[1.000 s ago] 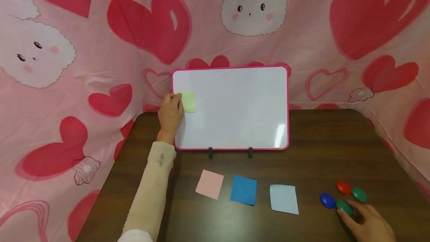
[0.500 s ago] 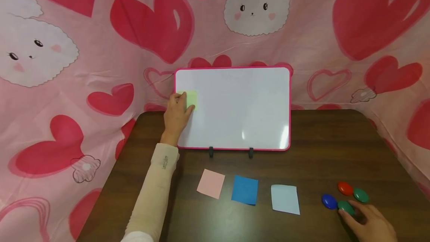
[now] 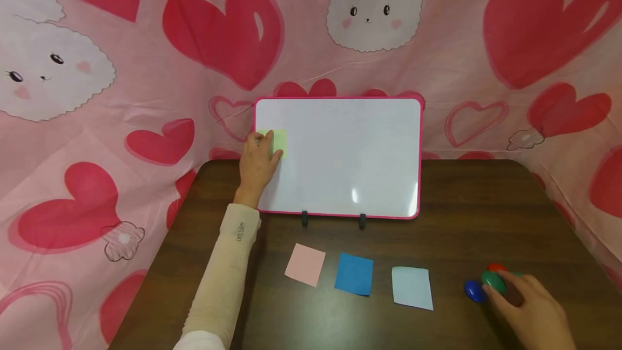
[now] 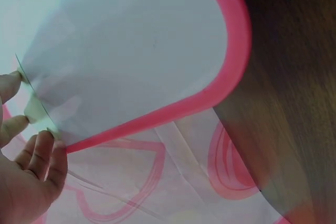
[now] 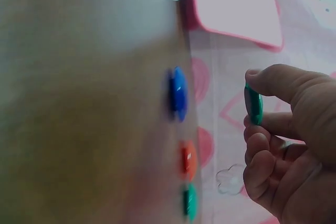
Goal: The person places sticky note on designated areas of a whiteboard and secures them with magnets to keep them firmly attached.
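Note:
A whiteboard (image 3: 350, 150) with a pink frame stands upright on the table. With several fingertips my left hand (image 3: 257, 163) presses a pale green sticky note (image 3: 281, 142) against its left side; the hand covers part of the note. At the right, my right hand (image 3: 536, 312) pinches a round green magnet (image 3: 493, 282) between thumb and index finger. The right wrist view shows that magnet (image 5: 254, 103) raised off the table. Close by lie a blue magnet (image 3: 474, 291), a red magnet (image 3: 497, 267) and a second green magnet (image 5: 190, 202).
Three sticky notes lie in a row before the board: pink (image 3: 305, 265), blue (image 3: 354, 274) and light blue (image 3: 412, 288). Two black feet (image 3: 304, 218) support the board's lower edge. Behind the dark wooden table (image 3: 466, 193) hangs a pink cloth (image 3: 437, 64) with hearts and rabbits.
My right hand has lifted the green magnet from the table. My left hand, earlier at the note's left edge, has shifted right and spread its thumb over the note.

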A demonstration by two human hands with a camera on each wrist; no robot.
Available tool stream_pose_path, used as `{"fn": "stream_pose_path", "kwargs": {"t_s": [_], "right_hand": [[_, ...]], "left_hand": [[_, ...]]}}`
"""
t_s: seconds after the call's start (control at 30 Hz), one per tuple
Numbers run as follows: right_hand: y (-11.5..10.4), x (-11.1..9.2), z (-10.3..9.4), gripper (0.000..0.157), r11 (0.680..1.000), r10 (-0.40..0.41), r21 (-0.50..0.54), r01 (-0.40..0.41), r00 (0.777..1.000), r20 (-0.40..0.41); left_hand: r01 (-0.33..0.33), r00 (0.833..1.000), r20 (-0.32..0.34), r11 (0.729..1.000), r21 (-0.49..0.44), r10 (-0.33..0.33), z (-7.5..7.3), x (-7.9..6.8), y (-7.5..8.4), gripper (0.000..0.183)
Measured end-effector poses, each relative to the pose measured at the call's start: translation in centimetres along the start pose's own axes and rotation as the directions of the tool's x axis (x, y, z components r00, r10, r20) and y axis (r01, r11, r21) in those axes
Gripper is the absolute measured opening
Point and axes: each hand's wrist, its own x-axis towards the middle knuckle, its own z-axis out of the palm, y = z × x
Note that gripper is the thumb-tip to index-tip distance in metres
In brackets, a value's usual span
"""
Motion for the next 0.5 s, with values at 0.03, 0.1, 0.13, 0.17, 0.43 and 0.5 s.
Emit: {"fn": "stream_pose_path", "kwargs": {"t_s": [0.03,0.1,0.13,0.17,0.43,0.5], "right_hand": [[-0.3,0.2,-0.1,0.052,1.0,-0.004,0.004,0.004,1.0,-0.002],[-1.0,0.6,-0.3,0.051,1.0,-0.011,0.006,0.011,1.0,-0.009],[-1.3,0.8,-0.4,0.051,1.0,-0.017,0.007,0.017,1.0,-0.013],[-1.7,1.0,-0.4,0.051,1.0,-0.027,0.011,0.028,0.999,-0.023],[-3.6,1.9,0.0,0.043,0.984,-0.165,0.037,0.172,0.974,-0.155],[-4.0,2.1,0.0,0.042,0.98,-0.183,0.042,0.193,0.968,-0.171]], "left_hand": [[0.001,1.0,-0.001,1.0,0.004,-0.001,0.0,0.0,0.0,0.055],[0.005,1.0,-0.002,1.0,0.001,-0.005,0.0,0.0,0.0,0.055],[0.008,1.0,-0.003,1.0,-0.004,-0.008,0.0,0.0,0.0,0.055],[0.013,1.0,-0.001,1.0,-0.013,-0.013,0.1,0.0,-0.1,0.055],[0.063,0.998,0.033,0.993,-0.096,-0.061,0.1,0.0,-0.2,0.055],[0.074,0.997,0.038,0.991,-0.115,-0.07,0.0,0.0,-0.1,0.056]]}}
